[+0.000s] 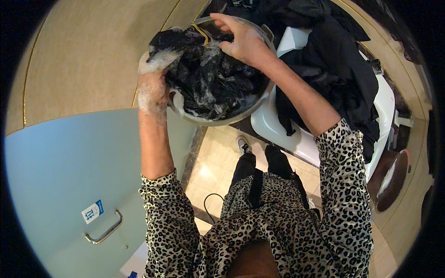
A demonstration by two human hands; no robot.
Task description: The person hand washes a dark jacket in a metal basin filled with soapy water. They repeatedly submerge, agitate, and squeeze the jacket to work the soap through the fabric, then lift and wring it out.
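A round metal basin [222, 122] holds a soapy black garment [208, 80] with white suds on it. My left hand [154, 78], coated in foam, is at the basin's left side and grips a bunched part of the wet cloth. Over the basin's upper right is my right hand [243, 41], its thumb and fingers spread above the cloth, with nothing seen between them. A yellow cord or trim [201, 33] lies on the garment between the hands. Part of the basin's inside is hidden by the cloth and my right hand.
Right of the basin, dry black clothing [333, 69] drapes over a white sink [302, 142]. A brown bowl [389, 182] stands at the far right. On the left is a frosted glass door [69, 156] with a metal handle [106, 231]. A thin black cable [207, 205] lies on the tiled floor.
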